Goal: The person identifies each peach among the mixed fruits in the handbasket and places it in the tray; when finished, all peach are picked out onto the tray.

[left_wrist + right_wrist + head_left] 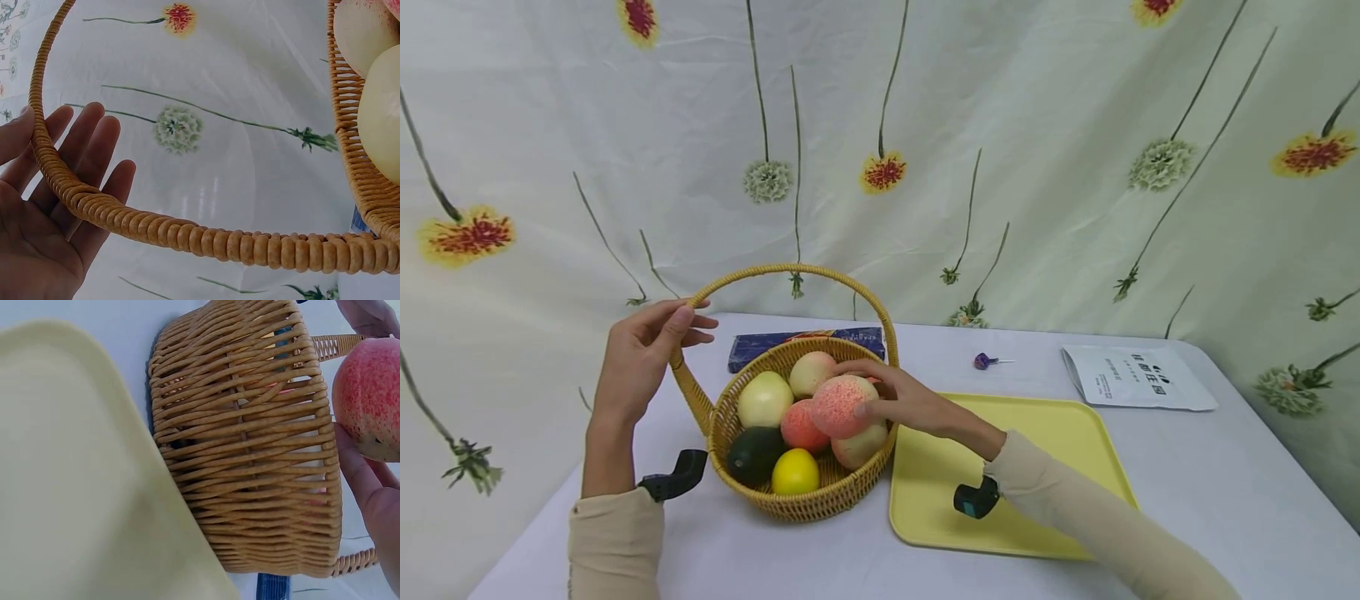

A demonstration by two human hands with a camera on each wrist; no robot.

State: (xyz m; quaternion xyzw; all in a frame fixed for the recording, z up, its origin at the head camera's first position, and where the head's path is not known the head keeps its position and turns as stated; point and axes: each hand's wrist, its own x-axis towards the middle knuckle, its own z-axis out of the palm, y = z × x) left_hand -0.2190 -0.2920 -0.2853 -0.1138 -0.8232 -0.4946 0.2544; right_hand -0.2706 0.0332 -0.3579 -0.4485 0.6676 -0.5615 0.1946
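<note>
A round wicker basket [805, 510] with a tall arched handle stands on the table, tilted a little toward the camera. My left hand [643, 354] pinches the left side of the handle [162, 231] between thumb and forefinger, the other fingers spread behind it. My right hand [913, 400] grips a pink speckled peach [842, 406] at the basket's right rim, above the other fruit. In the basket lie paler peaches [811, 372], a red-pink peach [802, 427], a pale yellow-green round fruit [765, 398], a dark green avocado [756, 456] and a yellow lemon [795, 472].
A yellow tray [1022, 533] lies right beside the basket, under the right forearm. Behind the basket is a dark blue spaghetti box [752, 351]. Farther right are a purple-wrapped lollipop [985, 361] and a white pouch [1138, 377]. A flowered curtain [1037, 167] hangs behind the table.
</note>
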